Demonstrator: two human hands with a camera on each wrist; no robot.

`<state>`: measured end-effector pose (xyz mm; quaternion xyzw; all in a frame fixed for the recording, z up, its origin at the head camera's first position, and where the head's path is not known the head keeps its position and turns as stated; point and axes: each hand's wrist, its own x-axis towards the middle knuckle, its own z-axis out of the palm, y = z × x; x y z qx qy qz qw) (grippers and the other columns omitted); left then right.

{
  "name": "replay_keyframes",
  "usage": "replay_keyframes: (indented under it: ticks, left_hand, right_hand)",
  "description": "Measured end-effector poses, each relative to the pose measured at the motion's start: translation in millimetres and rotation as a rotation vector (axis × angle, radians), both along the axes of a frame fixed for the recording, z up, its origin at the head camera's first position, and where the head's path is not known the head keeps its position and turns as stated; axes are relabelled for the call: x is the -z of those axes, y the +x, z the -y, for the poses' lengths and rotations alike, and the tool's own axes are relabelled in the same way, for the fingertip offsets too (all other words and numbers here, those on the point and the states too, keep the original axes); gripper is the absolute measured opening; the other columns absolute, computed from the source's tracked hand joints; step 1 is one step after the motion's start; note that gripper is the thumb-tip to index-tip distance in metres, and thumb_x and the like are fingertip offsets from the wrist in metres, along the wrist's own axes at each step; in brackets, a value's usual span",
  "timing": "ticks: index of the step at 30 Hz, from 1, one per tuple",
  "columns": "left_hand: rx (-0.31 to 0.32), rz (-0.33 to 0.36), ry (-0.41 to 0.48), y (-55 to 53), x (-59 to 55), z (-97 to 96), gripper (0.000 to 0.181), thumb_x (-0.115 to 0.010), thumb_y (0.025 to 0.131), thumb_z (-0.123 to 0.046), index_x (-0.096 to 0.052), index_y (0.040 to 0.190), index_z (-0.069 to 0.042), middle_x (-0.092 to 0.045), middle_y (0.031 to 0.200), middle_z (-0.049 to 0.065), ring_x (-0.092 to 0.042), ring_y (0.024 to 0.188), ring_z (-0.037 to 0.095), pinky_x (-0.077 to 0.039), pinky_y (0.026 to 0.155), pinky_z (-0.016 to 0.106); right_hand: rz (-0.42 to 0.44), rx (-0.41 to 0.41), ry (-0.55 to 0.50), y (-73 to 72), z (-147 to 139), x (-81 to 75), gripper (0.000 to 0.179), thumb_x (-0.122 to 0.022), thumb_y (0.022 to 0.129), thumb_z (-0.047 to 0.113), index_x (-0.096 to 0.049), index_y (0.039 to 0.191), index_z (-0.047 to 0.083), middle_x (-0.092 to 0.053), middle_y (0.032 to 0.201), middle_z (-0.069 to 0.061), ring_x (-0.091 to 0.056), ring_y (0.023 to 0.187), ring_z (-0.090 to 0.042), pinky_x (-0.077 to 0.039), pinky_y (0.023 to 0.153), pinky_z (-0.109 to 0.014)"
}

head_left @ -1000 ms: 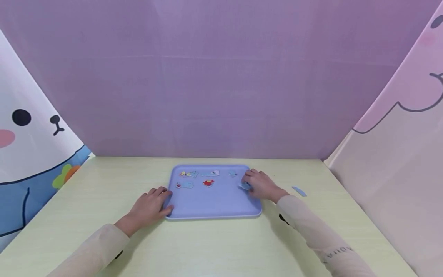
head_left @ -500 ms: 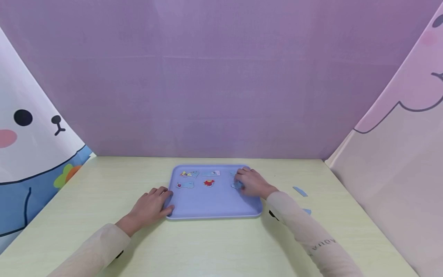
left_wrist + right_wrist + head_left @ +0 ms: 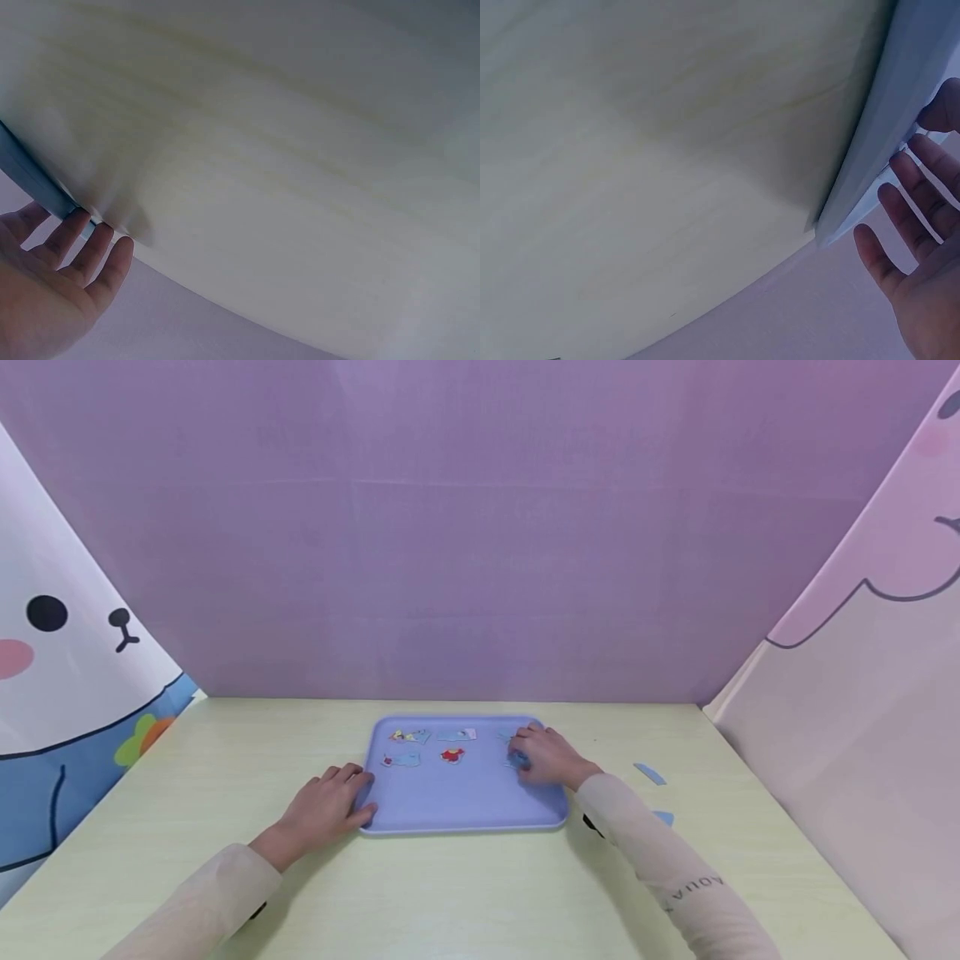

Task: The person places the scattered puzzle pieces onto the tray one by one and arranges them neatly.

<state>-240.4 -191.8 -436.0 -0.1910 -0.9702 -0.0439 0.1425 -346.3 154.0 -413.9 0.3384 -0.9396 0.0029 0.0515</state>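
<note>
Counter (image 3: 465,893): pale; bears the tray, with a blue strip (image 3: 649,774) and a partly hidden blue scrap (image 3: 664,817) to its right
Tray (image 3: 457,802): lilac; holds printed pieces (image 3: 409,737), with a red piece (image 3: 452,756) in the nearer row
Left hand (image 3: 322,814): fingers released, resting on the tray's left rim; light pressure here should steady it
Right hand (image 3: 551,757): above the tray's right side; fingers seem to pinch a blue piece (image 3: 518,760), though the hand hides much of it
Blue piece: at the fingertips, right of the red piece; best laid flat in line with it, then freed straight upward to avoid dragging
</note>
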Motion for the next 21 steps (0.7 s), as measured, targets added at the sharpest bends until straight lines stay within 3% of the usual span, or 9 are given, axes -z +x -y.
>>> replay_keyframes:
  ticks: [11,21]
  left_hand:
    - [-0.002,0.006,0.006,0.8,-0.3,-0.2,0.048,-0.063,0.082,-0.039,-0.06,0.113,-0.004,-0.058,0.114,0.014,-0.056,0.099,0.031,-0.05,0.072,0.046]
    - [-0.003,0.001,0.002,0.9,-0.7,-0.5,0.047,-0.062,0.082,-0.039,-0.06,0.113,-0.004,-0.058,0.114,0.014,-0.056,0.1,0.032,-0.05,0.072,0.046]
  right_hand:
    - [-0.001,-0.013,-0.022,0.2,-1.1,0.1,0.026,-0.071,0.072,0.022,-0.067,0.097,0.017,-0.062,0.101,0.003,-0.05,0.094,-0.016,-0.044,0.08,-0.039]
    - [-0.017,-0.026,-0.024,-1.7,5.3,-1.2,0.023,-0.071,0.071,0.022,-0.066,0.094,0.017,-0.063,0.099,0.003,-0.052,0.097,-0.016,-0.044,0.087,-0.04]
